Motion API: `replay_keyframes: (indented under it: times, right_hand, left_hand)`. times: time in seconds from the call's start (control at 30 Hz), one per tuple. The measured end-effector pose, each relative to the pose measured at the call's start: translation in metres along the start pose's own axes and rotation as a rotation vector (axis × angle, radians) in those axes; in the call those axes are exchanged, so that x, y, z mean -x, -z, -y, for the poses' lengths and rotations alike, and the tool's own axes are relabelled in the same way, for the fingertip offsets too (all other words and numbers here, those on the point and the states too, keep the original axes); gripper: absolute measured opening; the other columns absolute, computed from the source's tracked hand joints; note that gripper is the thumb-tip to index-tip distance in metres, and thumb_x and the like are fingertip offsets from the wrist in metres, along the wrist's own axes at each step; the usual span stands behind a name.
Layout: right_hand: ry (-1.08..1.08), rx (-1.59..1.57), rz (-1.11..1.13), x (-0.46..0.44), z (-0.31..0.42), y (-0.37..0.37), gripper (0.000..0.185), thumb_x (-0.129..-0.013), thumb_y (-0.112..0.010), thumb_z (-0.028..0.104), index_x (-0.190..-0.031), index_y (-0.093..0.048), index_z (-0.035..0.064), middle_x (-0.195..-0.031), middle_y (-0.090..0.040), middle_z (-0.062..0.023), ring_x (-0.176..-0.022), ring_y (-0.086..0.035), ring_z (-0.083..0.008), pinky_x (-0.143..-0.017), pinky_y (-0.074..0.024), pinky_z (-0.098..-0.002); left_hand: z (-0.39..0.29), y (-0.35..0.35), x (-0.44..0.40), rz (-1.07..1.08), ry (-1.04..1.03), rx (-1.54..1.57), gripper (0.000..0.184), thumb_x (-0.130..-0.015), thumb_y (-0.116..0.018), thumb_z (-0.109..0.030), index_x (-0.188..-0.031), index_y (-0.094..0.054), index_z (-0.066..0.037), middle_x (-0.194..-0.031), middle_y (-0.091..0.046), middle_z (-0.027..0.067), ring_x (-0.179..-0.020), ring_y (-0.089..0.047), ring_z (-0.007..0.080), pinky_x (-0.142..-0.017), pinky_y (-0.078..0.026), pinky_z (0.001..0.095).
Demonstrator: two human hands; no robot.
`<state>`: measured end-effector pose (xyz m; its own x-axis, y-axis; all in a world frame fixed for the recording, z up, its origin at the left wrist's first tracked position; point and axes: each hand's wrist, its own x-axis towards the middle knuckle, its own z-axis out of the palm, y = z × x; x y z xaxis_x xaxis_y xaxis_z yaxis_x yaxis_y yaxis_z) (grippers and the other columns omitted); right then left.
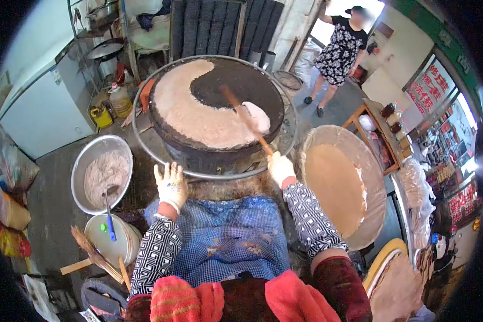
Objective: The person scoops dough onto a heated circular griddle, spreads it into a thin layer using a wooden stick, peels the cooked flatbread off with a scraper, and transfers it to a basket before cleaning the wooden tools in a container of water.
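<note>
A large round black griddle (260,86) sits in front of me, ringed by a metal hoop (139,134). Pale pinkish batter (180,110) covers a crescent of it along the left and near side; the rest is bare and dark. My right hand (280,168), in a white glove, is closed on the handle of a wooden spreader (246,116), blurred by motion, which reaches across the griddle. Beside the spreader lies a thick lump of batter (258,118). My left hand (172,189), also gloved, has its fingers spread at the near edge of the hoop.
On the left, a metal basin (82,188) holds batter and a ladle (108,206); below it stands a white bucket (126,236). At right, a wide lined basket (373,182) holds a round flatbread (333,188). A person (341,48) stands near the doorway.
</note>
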<state>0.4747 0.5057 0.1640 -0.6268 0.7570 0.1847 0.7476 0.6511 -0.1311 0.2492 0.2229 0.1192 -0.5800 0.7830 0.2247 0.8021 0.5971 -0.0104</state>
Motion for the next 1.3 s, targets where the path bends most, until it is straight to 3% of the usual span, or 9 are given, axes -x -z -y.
replay_keyframes:
  times: [0.27, 0.37, 0.6, 0.67, 0.8, 0.87, 1.0, 1.1, 1.3]
  right_hand:
    - [0.000, -0.116, 0.002, -0.004, 0.002, -0.004, 0.033, -0.095, -0.047, 0.032, -0.091, -0.056, 0.0003, -0.077, -0.065, -0.0239, -0.073, -0.065, -0.0415, -0.067, -0.0524, -0.0497]
    - [0.054, -0.001, 0.115, 0.021, 0.006, -0.012, 0.035, -0.095, -0.048, 0.033, -0.091, -0.059, -0.0001, -0.084, -0.066, -0.0234, -0.079, -0.065, -0.0416, -0.073, -0.0514, -0.0503]
    - [-0.103, -0.096, 0.079, 0.004, 0.011, -0.002, 0.033, -0.093, -0.048, 0.032, -0.094, -0.061, 0.0020, -0.082, -0.068, -0.0214, -0.080, -0.067, -0.0399, -0.074, -0.0531, -0.0483]
    - [0.081, -0.057, 0.234, 0.027, 0.017, 0.006, 0.034, -0.094, -0.046, 0.032, -0.097, -0.056, -0.0001, -0.084, -0.068, -0.0220, -0.080, -0.067, -0.0390, -0.073, -0.0530, -0.0488]
    - [-0.187, -0.066, 0.083, 0.003, -0.013, -0.020, 0.035, -0.095, -0.044, 0.033, -0.096, -0.060, 0.0016, -0.087, -0.068, -0.0215, -0.082, -0.067, -0.0369, -0.075, -0.0524, -0.0486]
    - [-0.103, -0.113, 0.075, -0.004, -0.002, -0.010, 0.036, -0.096, -0.043, 0.032, -0.099, -0.059, 0.0009, -0.089, -0.067, -0.0237, -0.083, -0.064, -0.0420, -0.076, -0.0506, -0.0512]
    - [-0.039, 0.054, 0.158, 0.007, 0.005, -0.015, 0.034, -0.096, -0.045, 0.033, -0.095, -0.059, 0.0026, -0.086, -0.068, -0.0197, -0.081, -0.067, -0.0364, -0.075, -0.0524, -0.0473]
    - [-0.127, 0.012, 0.016, -0.011, -0.014, -0.023, 0.033, -0.095, -0.046, 0.032, -0.087, -0.060, 0.0030, -0.080, -0.068, -0.0193, -0.077, -0.067, -0.0359, -0.070, -0.0534, -0.0465]
    - [0.058, 0.123, 0.110, 0.004, -0.004, -0.027, 0.033, -0.096, -0.044, 0.033, -0.095, -0.056, 0.0023, -0.081, -0.067, -0.0208, -0.077, -0.066, -0.0390, -0.074, -0.0520, -0.0489]
  left_hand:
    - [0.016, 0.024, -0.015, 0.040, 0.087, -0.150, 0.049, -0.087, -0.052, -0.031, -0.127, -0.055, -0.003, -0.139, -0.050, 0.0145, -0.134, -0.039, 0.0306, -0.113, -0.010, 0.0596]
    - [-0.027, 0.049, -0.003, -0.106, -0.047, 0.074, 0.046, -0.083, -0.056, -0.031, -0.119, -0.057, -0.002, -0.127, -0.056, 0.0152, -0.128, -0.043, 0.0329, -0.112, -0.015, 0.0604]
    - [-0.043, -0.001, 0.017, -0.047, -0.153, 0.047, 0.070, -0.078, -0.062, -0.035, -0.135, -0.044, 0.002, -0.141, -0.044, 0.0200, -0.136, -0.034, 0.0353, -0.115, -0.007, 0.0590]
    - [-0.041, 0.002, 0.017, -0.011, -0.132, -0.013, 0.064, -0.083, -0.057, -0.035, -0.134, -0.047, 0.001, -0.142, -0.045, 0.0180, -0.137, -0.035, 0.0327, -0.115, -0.006, 0.0576]
    - [-0.029, -0.001, 0.013, 0.028, -0.101, -0.081, 0.063, -0.084, -0.055, -0.036, -0.136, -0.046, -0.001, -0.144, -0.044, 0.0145, -0.139, -0.032, 0.0302, -0.116, -0.004, 0.0576]
    - [-0.025, 0.007, 0.011, 0.085, -0.083, -0.057, 0.062, -0.085, -0.054, -0.036, -0.138, -0.045, -0.004, -0.146, -0.043, 0.0120, -0.140, -0.032, 0.0283, -0.116, -0.003, 0.0577]
    - [-0.016, -0.001, 0.008, 0.012, -0.059, -0.045, 0.060, -0.083, -0.056, -0.034, -0.134, -0.048, -0.003, -0.144, -0.044, 0.0138, -0.137, -0.035, 0.0295, -0.115, -0.007, 0.0583]
    - [-0.008, 0.001, 0.005, -0.026, -0.061, -0.038, 0.053, -0.085, -0.054, -0.032, -0.130, -0.052, -0.005, -0.140, -0.048, 0.0121, -0.135, -0.039, 0.0293, -0.114, -0.009, 0.0583]
    - [0.000, 0.010, -0.002, -0.002, -0.016, -0.085, 0.048, -0.087, -0.052, -0.031, -0.128, -0.055, -0.006, -0.137, -0.052, 0.0115, -0.134, -0.040, 0.0290, -0.114, -0.009, 0.0579]
